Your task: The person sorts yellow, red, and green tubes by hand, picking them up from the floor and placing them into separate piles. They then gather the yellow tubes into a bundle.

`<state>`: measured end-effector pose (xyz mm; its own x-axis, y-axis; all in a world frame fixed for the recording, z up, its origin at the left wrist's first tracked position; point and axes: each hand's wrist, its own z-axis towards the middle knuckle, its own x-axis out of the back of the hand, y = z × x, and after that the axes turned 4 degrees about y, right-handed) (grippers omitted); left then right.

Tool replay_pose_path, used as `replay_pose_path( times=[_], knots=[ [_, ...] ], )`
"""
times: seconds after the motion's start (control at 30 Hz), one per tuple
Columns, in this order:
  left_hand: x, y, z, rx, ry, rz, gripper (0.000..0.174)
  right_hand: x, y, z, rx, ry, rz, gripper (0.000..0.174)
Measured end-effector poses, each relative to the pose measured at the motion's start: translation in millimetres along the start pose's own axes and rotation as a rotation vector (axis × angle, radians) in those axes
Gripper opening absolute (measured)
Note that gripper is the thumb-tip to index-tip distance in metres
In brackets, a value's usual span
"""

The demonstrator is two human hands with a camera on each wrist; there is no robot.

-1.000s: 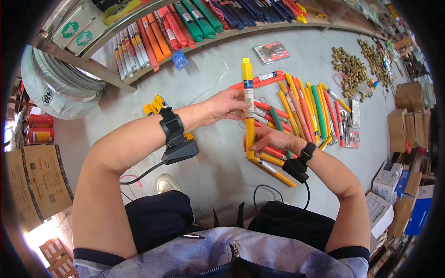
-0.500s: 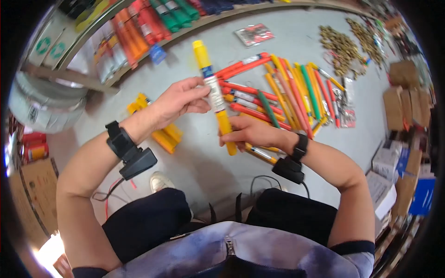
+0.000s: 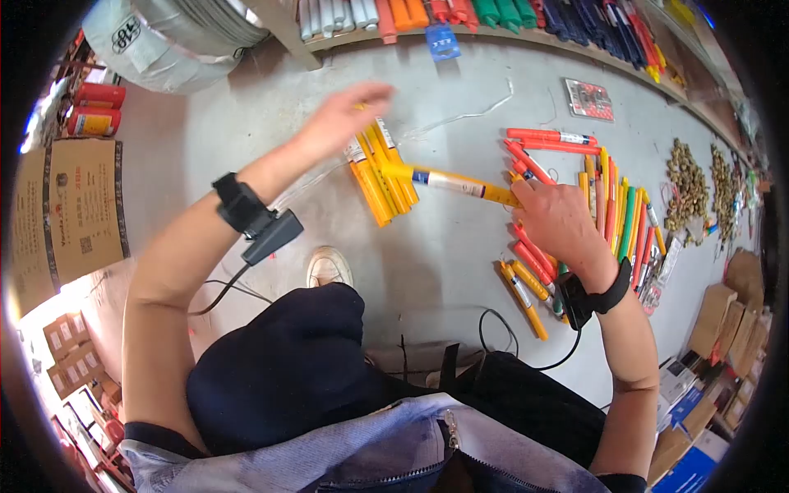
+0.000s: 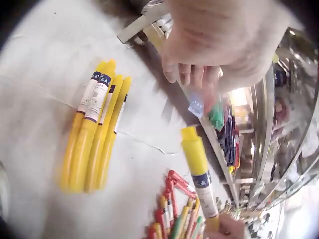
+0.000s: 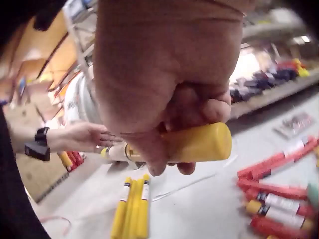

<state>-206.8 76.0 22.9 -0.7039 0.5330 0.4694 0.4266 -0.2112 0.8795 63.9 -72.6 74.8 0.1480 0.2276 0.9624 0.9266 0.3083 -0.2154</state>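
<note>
My right hand (image 3: 559, 222) grips one end of a yellow tube (image 3: 454, 183) with a white and blue label. The tube lies nearly level, its free end pointing left. In the right wrist view, fingers and thumb wrap round the tube (image 5: 202, 143). My left hand (image 3: 349, 119), blurred, is off the tube with its fingers extended. Below it on the floor, several similar yellow tubes (image 3: 374, 191) lie side by side. The held tube's free end overlaps this group in the head view, while the left wrist view shows the group (image 4: 94, 129) well apart from it.
Red, yellow and green tubes (image 3: 612, 201) lie spread on the floor to the right. Beyond them are heaps of brass-coloured parts (image 3: 686, 185) and a flat packet (image 3: 588, 99). A shelf edge (image 3: 353, 37) runs along the back; a cardboard box (image 3: 70, 218) stands at left.
My left hand has let go of the yellow tube. The right hand has turned the tube from upright to nearly level. The view has swung left toward the group of yellow tubes.
</note>
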Motion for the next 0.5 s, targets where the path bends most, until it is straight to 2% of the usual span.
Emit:
replay_pose_path(
  times=[0.07, 0.1, 0.17, 0.2, 0.23, 0.27, 0.3, 0.37, 0.4, 0.43, 0.5],
  knots=[
    [-20.8, 21.9, -12.6, -0.071, -0.284, 0.066, 0.040, 0.4, -4.2, 13.4, 0.086, 0.025, -0.199, 0.011],
    [-34.9, 25.6, -18.0, -0.115, -0.331, 0.104, 0.041, 0.2, -7.4, 22.1, 0.091, 0.018, -0.202, 0.011],
    [-51.9, 31.1, -16.3, -0.162, -0.378, 0.134, 0.043, 0.9, -13.1, 39.9, 0.243, 0.166, -0.292, 0.006],
    [-55.1, 35.0, -12.4, -0.008, -0.445, 0.130, 0.044, 3.1, -13.6, 49.7, 0.247, 0.160, -0.298, 0.006],
    [-56.1, 35.6, -10.0, 0.146, -0.510, 0.126, 0.045, 5.7, -13.1, 59.6, 0.265, 0.258, -0.265, 0.008],
    [-50.9, 29.2, -4.5, 0.188, -0.533, -0.143, 0.042, 7.8, -12.9, 66.9, 0.283, 0.356, -0.231, 0.011],
    [-49.1, 20.6, -2.9, 0.186, -0.527, -0.146, 0.042, 8.3, -13.3, 72.4, 0.289, 0.355, -0.235, 0.011],
    [-40.4, 10.5, -0.3, 0.339, -0.379, -0.908, 0.041, 6.3, -13.6, 84.5, 0.025, 0.763, 0.116, 0.020],
    [-34.3, 4.8, 1.9, 0.346, -0.372, -1.014, 0.041, 4.2, -16.1, 83.4, -0.121, 0.698, 0.289, 0.025],
    [-28.8, 3.8, 2.6, 0.342, -0.366, -1.006, 0.041, -7.9, -17.8, 82.6, -0.114, 0.707, 0.292, 0.025],
    [-22.4, 3.5, 5.6, 0.322, -0.304, -1.293, 0.041, -36.4, -24.0, 81.1, -0.299, 0.161, 0.920, 0.024]
  ],
)
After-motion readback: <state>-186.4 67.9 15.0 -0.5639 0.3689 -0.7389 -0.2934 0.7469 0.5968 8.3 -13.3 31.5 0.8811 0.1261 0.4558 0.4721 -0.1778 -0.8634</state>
